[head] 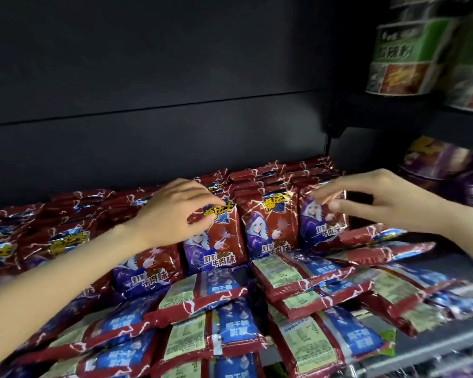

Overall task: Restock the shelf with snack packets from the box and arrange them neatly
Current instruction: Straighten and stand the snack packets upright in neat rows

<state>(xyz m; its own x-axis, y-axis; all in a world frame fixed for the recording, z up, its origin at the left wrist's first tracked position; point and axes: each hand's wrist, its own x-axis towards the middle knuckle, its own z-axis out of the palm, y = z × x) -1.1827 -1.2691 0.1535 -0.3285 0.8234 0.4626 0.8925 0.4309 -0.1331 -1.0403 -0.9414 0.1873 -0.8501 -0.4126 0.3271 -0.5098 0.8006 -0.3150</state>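
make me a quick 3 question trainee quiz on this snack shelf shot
1. True or false: the left hand rests on an upright red packet.
2. The packets lying flat at the front show: A) their printed backs B) the character artwork C) plain foil.
3. Which hand reaches for the rightmost upright packet?

Key: 1 true; 2 A; 3 the right hand.

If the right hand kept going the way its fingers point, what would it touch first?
Probably the rightmost upright red foil snack packet: the right hand points left, fingertips already at its top edge, though depth is unclear.
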